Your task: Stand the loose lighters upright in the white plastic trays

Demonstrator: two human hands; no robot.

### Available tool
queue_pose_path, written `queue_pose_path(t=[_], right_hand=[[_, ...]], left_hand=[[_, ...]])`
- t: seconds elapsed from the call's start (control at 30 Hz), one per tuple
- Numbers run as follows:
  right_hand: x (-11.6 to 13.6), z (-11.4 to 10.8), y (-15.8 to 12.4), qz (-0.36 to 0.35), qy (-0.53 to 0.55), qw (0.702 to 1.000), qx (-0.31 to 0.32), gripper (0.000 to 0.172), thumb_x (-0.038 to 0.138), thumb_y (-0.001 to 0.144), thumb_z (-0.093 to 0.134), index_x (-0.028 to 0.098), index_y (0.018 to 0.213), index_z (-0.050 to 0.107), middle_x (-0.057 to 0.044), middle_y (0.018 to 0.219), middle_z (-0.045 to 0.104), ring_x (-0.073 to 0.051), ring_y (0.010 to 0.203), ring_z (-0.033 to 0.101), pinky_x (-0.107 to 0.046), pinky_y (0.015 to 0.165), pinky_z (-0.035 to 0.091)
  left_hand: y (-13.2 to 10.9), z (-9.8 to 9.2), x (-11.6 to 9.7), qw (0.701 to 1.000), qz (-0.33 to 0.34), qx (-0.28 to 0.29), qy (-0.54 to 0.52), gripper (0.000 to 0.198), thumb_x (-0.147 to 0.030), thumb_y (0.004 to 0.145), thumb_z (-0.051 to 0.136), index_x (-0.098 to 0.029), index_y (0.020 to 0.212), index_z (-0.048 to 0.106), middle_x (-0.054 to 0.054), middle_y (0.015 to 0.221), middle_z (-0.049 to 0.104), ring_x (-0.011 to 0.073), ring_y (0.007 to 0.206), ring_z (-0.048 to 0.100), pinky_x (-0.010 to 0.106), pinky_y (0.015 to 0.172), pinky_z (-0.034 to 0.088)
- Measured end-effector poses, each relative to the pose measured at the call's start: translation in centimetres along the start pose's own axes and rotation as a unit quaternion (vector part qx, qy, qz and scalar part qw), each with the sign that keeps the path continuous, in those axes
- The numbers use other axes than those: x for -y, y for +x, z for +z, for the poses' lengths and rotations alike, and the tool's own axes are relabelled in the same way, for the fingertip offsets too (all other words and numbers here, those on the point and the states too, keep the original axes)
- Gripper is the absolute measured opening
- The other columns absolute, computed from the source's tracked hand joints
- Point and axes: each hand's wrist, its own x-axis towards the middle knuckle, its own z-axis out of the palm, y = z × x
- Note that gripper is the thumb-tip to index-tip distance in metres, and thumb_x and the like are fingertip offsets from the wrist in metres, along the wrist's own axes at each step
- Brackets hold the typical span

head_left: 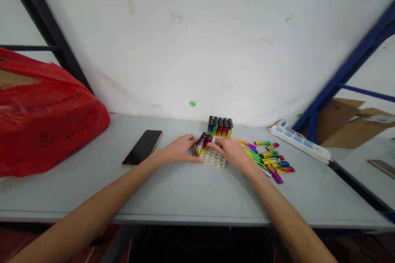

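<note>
A white tray with rows of holes (213,160) lies on the table between my hands. Several lighters (200,147) with black tops and shiny coloured bodies stand at its left end. My left hand (180,149) is at the tray's left side, its thumb and fingers spread around that corner without a grip. From the right, my right hand (230,148) reaches over the tray, its fingertips closed on a red lighter (209,141) at the edge of the standing group. The right palm and fingers cover part of the tray's far side.
Behind the tray stands a block of upright lighters (220,127). Loose shiny lighters (271,158) lie scattered on the right. A phone (142,148) lies at left, near a big red plastic bag (52,115). A white power strip (299,143) and a cardboard box (348,123) are at right.
</note>
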Motion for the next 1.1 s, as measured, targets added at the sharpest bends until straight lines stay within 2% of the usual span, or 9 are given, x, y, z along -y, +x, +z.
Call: queue_pose_path(t=[0.1,0.2,0.3,0.4,0.57,0.7,0.8,0.93,1.1], right_hand=[[-3.5,-1.4,-0.6,0.041,-0.017,0.999,-0.013,0.052,0.051,0.109,0.034,0.023,0.087,0.072,-0.009,0.078,0.074,-0.021,0.071,0.067,-0.029,0.063,0.036],[-8.5,-2.2,-1.4,0.097,-0.06,0.993,-0.018,0.03,0.033,0.104,0.05,0.017,0.098,0.075,-0.012,0.093,0.077,-0.022,0.085,0.07,-0.029,0.075,0.044],[-12.5,-2.3,-2.3,0.153,-0.085,0.984,0.025,0.021,0.023,0.094,0.063,0.013,0.106,0.078,-0.017,0.108,0.077,-0.026,0.098,0.071,-0.031,0.085,0.048],[-14.0,-1.9,-2.7,0.181,-0.084,0.976,0.088,0.02,0.023,0.09,0.067,0.015,0.104,0.081,-0.016,0.107,0.078,-0.027,0.096,0.073,-0.032,0.083,0.05],[-13.6,-1.2,-2.6,0.174,-0.05,0.978,0.103,0.019,0.029,0.093,0.064,0.018,0.094,0.08,-0.013,0.093,0.078,-0.026,0.085,0.072,-0.032,0.075,0.049],[-13.1,-1.5,-2.4,0.139,-0.052,0.989,-0.026,0.018,0.03,0.094,0.063,0.016,0.101,0.071,-0.016,0.102,0.073,-0.028,0.096,0.068,-0.035,0.082,0.049],[-12.0,-2.4,-2.1,0.11,0.042,0.985,-0.125,0.024,0.034,0.099,0.053,0.016,0.11,0.063,-0.014,0.1,0.073,-0.025,0.089,0.068,-0.035,0.08,0.05],[-8.9,-3.4,-1.3,0.109,0.243,0.946,-0.187,0.038,0.052,0.098,0.053,0.019,0.115,0.06,-0.001,0.072,0.065,-0.018,0.061,0.059,-0.03,0.064,0.045],[-4.9,-2.4,-0.4,0.092,0.45,0.867,-0.196,0.041,0.061,0.091,0.064,0.021,0.083,0.061,0.003,0.065,0.051,-0.014,0.063,0.051,-0.027,0.063,0.044]], left_hand=[[0.0,0.0,-0.1,1.0,-0.001,0.0,-0.002,0.067,-0.079,0.075,0.068,-0.018,0.103,0.068,0.01,0.105,0.062,0.0294,0.099,0.059,0.037,0.088,0.046],[0.1,0.0,0.0,1.0,0.001,-0.002,0.001,0.07,-0.081,0.074,0.066,-0.018,0.106,0.069,0.01,0.107,0.062,0.029,0.098,0.06,0.037,0.088,0.046],[0.1,0.0,-0.1,1.0,-0.002,0.004,0.007,0.07,-0.081,0.075,0.065,-0.018,0.107,0.069,0.011,0.107,0.062,0.0296,0.099,0.06,0.037,0.089,0.046],[0.0,-0.2,-0.1,1.0,-0.002,0.012,0.013,0.07,-0.081,0.077,0.064,-0.017,0.106,0.068,0.01,0.106,0.061,0.0295,0.099,0.06,0.037,0.089,0.046],[0.0,0.0,0.0,1.0,0.001,0.0,0.005,0.071,-0.082,0.075,0.065,-0.018,0.106,0.069,0.01,0.106,0.062,0.0299,0.099,0.06,0.037,0.089,0.046],[0.1,0.1,0.0,1.0,0.002,-0.005,0.001,0.071,-0.082,0.074,0.066,-0.019,0.107,0.069,0.011,0.107,0.062,0.0301,0.099,0.06,0.038,0.088,0.046],[0.0,0.1,0.1,1.0,0.003,-0.005,0.003,0.071,-0.082,0.075,0.065,-0.018,0.106,0.069,0.011,0.106,0.062,0.0296,0.098,0.06,0.038,0.088,0.046],[0.0,0.1,0.1,1.0,0.005,-0.005,0.0,0.069,-0.081,0.075,0.066,-0.019,0.104,0.069,0.01,0.106,0.062,0.0292,0.097,0.06,0.038,0.087,0.046],[0.0,0.1,0.0,1.0,0.001,-0.002,0.006,0.07,-0.08,0.075,0.067,-0.019,0.107,0.068,0.009,0.107,0.062,0.0286,0.099,0.06,0.037,0.089,0.047]])
